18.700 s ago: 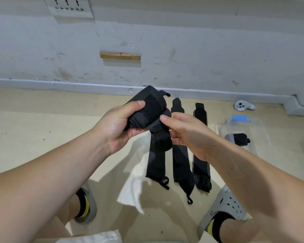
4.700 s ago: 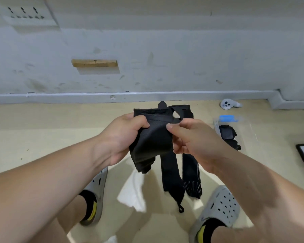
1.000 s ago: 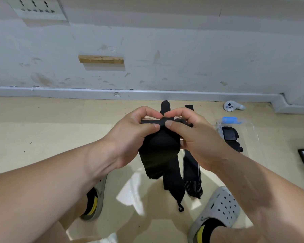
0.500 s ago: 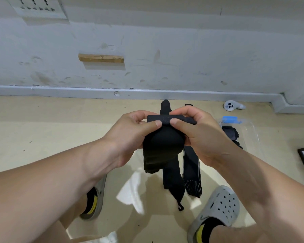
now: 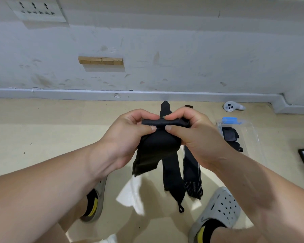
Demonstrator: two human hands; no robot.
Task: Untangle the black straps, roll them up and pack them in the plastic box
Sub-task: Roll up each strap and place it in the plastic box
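Strap (image 5: pixel 158 146), black, held above floor (image 5: pixel 51 130) between both hands: top edge rolled tight, loose tail hanging below. Left hand (image 5: pixel 128 135) pinches roll's left end, thumb in front, fingers curled over top; right hand (image 5: pixel 195 137) pinches right end likewise. Plain flat strap (image 5: pixel 172 178) and stripe-ended strap (image 5: pixel 191 174) lie side by side on floor beneath. Plastic box (image 5: pixel 249 130) to right, rolled strap (image 5: pixel 229 135) inside.
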